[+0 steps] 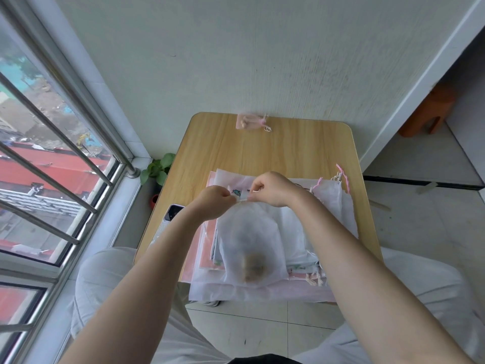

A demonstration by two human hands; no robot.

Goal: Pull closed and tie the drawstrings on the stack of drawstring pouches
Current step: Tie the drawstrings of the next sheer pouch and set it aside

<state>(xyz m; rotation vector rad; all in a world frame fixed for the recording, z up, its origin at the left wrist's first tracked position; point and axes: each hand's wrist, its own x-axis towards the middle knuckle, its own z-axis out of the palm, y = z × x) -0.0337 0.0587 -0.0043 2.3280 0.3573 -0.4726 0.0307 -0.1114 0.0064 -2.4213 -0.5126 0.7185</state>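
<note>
Both hands met above the middle of the wooden worktop (262, 148), lifting a sheer white pouch (249, 243) by its gathered mouth; the left hand (214, 202) had its fingers curled and pinched the neck of the pouch from the left side; the right hand (273, 189) had its fingers curled too, pinching the thin drawstring (254, 191) at the same neck from the right, so that the two hands almost touched; the pouch hung down toward the person, its cloth thin enough to show a brownish lump (253, 266) lying near its bottom, too blurred to say what it was; beneath it lay the stack of pouches (325, 214), white and pale pink, spread over the near half of the worktop and reaching past its near edge; pink and cream cord ends (341, 177) stuck out at the far right corner of the stack; a small pink pouch (249, 121), already drawn shut with its cords tied in a bow, lay apart at the far edge of the worktop against the wall; a phone (173, 212) rested at the left edge of the worktop, just beside the left wrist; a green potted plant (158, 168) stood below the window, left of the worktop.
</note>
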